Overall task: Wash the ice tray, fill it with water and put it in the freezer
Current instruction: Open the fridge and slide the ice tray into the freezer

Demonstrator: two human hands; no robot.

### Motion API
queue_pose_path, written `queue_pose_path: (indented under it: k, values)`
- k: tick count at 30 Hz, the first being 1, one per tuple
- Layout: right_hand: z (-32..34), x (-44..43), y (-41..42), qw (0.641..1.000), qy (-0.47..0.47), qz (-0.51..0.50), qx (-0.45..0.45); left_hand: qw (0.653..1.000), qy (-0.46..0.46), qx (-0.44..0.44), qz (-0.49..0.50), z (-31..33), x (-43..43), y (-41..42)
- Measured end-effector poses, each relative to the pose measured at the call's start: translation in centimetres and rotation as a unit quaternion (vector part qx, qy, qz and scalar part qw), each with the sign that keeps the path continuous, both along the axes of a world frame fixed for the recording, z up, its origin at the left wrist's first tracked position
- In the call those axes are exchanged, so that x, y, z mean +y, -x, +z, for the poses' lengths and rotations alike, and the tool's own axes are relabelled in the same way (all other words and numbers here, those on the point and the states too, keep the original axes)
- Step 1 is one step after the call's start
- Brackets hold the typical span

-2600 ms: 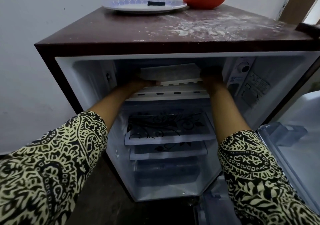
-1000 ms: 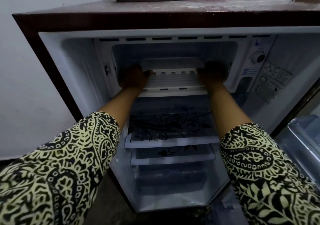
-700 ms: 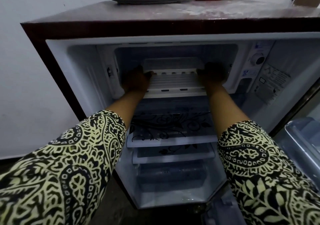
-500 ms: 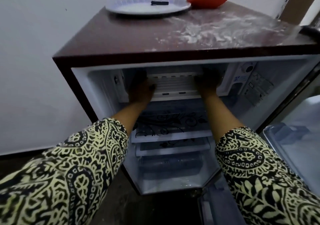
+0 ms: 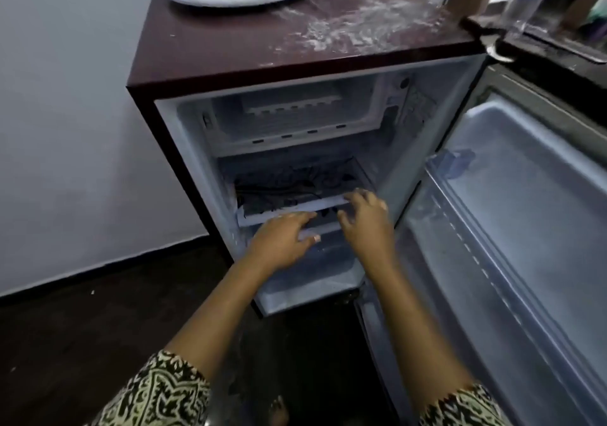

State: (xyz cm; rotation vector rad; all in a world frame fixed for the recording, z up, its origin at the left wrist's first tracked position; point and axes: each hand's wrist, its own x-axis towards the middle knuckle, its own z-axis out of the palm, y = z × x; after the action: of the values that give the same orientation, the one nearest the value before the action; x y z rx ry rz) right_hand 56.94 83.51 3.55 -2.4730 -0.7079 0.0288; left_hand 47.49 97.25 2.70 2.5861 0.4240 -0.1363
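Ice tray set in the freezer, both hands free below it

The left hand (image 5: 282, 241) hangs before the black-flowered glass shelf (image 5: 295, 192) of the small maroon-topped fridge (image 5: 295, 41), its fingers (image 5: 297, 220) loosely spread and gripping nothing; whether they touch the shelf's white front edge I cannot tell. Above it, the white plastic ice tray (image 5: 292, 105) lies flat inside the freezer compartment (image 5: 295, 130), well apart from both hands; whether it holds water does not show. The right hand (image 5: 368, 225) is just beside the left, fingers likewise slack and empty. Further right the pale-lined fridge door (image 5: 525, 228) stands wide open. The placing step looks done, so the task seems near its end; the next move probably calls for a hand to reach right to the door and swing it shut gently, so the tray does not slop
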Motion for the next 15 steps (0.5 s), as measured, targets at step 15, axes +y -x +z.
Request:
queue_pose_path:
  k: [15]
  values:
    - [9.5, -28.2, 14.6, 0.958, 0.096, -0.136, -0.233, 0.940, 0.003, -0.251, -0.231, 8.0, -29.1, 5.0]
